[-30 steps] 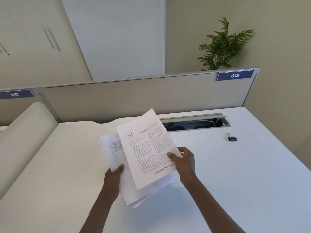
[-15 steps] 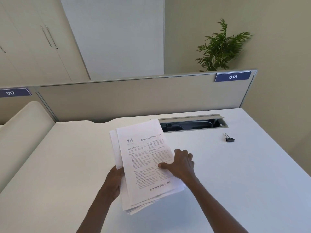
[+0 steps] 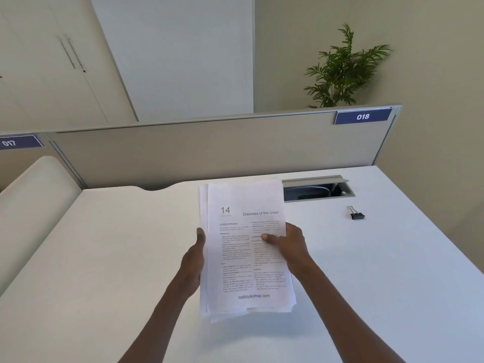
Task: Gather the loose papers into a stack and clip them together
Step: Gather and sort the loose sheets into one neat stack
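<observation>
White papers (image 3: 246, 260), long axis running away from the person, are held above the desk (image 3: 392, 284) with both hands' fingers clamped on the side edges, while the binder clip (image 3: 356, 215) lies beyond and rightward, nearer the right hand (image 3: 290, 244) than the left hand (image 3: 195, 258).

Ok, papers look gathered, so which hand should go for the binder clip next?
Probably the right hand. The binder clip lies on the desk to the right of the stack of papers, on that hand's side. The left hand grips the stack's left edge and could hold it alone.
</observation>
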Tool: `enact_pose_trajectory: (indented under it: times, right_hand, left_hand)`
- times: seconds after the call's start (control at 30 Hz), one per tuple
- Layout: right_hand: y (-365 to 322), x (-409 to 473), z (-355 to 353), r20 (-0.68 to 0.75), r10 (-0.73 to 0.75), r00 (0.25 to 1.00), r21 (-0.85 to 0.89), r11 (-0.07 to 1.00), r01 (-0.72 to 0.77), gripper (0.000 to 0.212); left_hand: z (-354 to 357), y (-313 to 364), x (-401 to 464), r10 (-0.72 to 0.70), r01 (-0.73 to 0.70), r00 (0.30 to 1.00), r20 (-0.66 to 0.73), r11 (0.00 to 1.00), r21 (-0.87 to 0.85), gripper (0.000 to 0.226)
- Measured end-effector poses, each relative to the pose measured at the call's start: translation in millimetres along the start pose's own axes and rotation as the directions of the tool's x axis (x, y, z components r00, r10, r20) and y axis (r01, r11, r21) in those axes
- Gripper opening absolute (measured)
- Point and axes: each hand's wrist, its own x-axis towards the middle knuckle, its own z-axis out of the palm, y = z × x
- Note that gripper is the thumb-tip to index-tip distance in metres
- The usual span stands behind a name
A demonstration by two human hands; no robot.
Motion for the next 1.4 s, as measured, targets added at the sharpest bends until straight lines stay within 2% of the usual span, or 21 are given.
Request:
enact_pose_trajectory:
  times: [0.1,0.17,0.27,0.43,0.63,0.83,0.93,1.0,1.23,1.33,1.4]
  right_hand:
    - [-1,2,3,-0.079,-0.104,0.991,-0.09,0.991,0.097,0.025]
    - [-4,3,5,-0.1,-0.172,0.98,-0.108,0.981,0.162,0.026]
    - [-8,5,3,-0.119,-0.221,0.968,-0.079,0.974,0.212,0.029]
    - [-4,2,-4,-0.069,-0.219,0.973,0.004,0.975,0.22,0.027]
    - [6,1,-6,-0.011,-0.198,0.98,-0.003,0.98,0.198,0.039]
    - [7,1,-9,-0.019,-0.176,0.984,0.016,0.984,0.176,0.024]
    - [5,2,-10,-0.019,-0.192,0.981,0.011,0.981,0.192,0.022]
    - [8,4,-11,-0.015,-0.182,0.983,0.007,0.983,0.182,0.024]
    - [39,7,-17,-0.007,-0.164,0.986,-0.209,0.965,0.159,0.03]
    - [41,7,-23,-0.062,-0.185,0.981,-0.256,0.953,0.164,0.039]
    - [42,6,-26,-0.126,-0.17,0.977,-0.222,0.965,0.139,0.054]
  left_hand:
    - [10,7,4,0.202,-0.201,0.979,0.005,0.972,0.123,0.032]
    - [14,10,5,0.272,-0.267,0.962,-0.017,0.952,0.148,0.02]
    - [18,13,9,0.311,-0.305,0.949,-0.04,0.945,0.118,0.017]
    - [21,10,10,0.299,-0.286,0.949,-0.097,0.95,0.123,0.013]
    - [20,7,9,0.297,-0.284,0.953,-0.066,0.947,0.149,0.032]
    - [21,5,10,0.322,-0.303,0.943,-0.089,0.937,0.176,0.031]
    - [23,9,9,0.331,-0.316,0.941,-0.075,0.935,0.16,0.025]
    - [21,7,10,0.324,-0.311,0.944,-0.057,0.935,0.171,0.028]
    - [19,-7,11,0.264,-0.252,0.964,-0.031,0.946,0.202,0.03]
    - [21,-5,10,0.263,-0.26,0.965,-0.015,0.959,0.113,0.031]
    - [22,-3,10,0.276,-0.276,0.961,-0.024,0.961,0.006,0.028]
